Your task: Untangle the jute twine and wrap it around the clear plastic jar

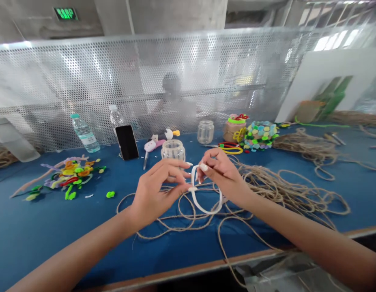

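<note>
Between my two hands a white pipe cleaner (207, 211) is bent into a loop. My left hand (155, 194) pinches it on its left side, where one part crosses over another. At its top, my right hand (222, 174) grips it between thumb and fingers. Just behind my left hand stands a glass jar (173, 149) with twine around its rim, its lower part hidden by my fingers. Loose jute twine (267, 186) lies beneath and to the right of my hands.
Bent coloured pipe cleaners (74, 174) lie at the left, near a water bottle (86, 134) and an upright phone (127, 142). Farther back are a glass jar (205, 132), scissors (232, 148) and a pompom-covered jar (261, 136). A perforated metal screen (114, 81) borders the table.
</note>
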The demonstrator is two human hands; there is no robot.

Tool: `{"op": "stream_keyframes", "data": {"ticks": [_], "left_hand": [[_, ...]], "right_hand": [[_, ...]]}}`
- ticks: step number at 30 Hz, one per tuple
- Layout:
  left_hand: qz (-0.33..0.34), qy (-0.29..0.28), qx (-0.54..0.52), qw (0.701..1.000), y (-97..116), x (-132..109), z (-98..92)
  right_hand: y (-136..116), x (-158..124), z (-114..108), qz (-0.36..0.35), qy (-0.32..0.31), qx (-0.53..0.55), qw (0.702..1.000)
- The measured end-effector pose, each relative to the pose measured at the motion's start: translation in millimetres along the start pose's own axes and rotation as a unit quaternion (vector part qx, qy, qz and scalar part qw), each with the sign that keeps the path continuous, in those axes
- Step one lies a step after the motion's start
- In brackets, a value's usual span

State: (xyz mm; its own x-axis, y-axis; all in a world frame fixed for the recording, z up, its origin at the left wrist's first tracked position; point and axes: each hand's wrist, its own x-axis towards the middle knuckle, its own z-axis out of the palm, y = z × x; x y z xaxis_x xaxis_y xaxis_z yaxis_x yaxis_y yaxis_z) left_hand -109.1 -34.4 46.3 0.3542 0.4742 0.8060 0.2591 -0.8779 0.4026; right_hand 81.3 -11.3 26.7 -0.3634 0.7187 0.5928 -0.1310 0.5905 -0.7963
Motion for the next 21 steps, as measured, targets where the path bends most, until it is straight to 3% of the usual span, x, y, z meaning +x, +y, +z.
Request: {"op": "stream_keyframes", "data": {"ticks": [4,7,14,21], "left_hand": [[-0.048,0.054,-0.012,0.997,-2.9,27.9,8.9],[-0.045,0.072,0.002,0.996,-3.4,44.4,19.3],[0.041,0.087,0.114,0.989,5.0,70.2,52.3],[-0.003,0.123,0.093,0.988,7.4,85.5,39.3]], "right_hand": [[-6.8,2.0,-14.0,-0.027,0.023,-0.069,0.997],[-10.1,3.0,-22.0,-0.007,0.019,-0.129,0.991],[-7.1,7.4,-28.6,0.023,0.019,-0.024,0.999],[-2.9,15.9,-50.8,0.009,0.087,-0.120,0.989]]}}
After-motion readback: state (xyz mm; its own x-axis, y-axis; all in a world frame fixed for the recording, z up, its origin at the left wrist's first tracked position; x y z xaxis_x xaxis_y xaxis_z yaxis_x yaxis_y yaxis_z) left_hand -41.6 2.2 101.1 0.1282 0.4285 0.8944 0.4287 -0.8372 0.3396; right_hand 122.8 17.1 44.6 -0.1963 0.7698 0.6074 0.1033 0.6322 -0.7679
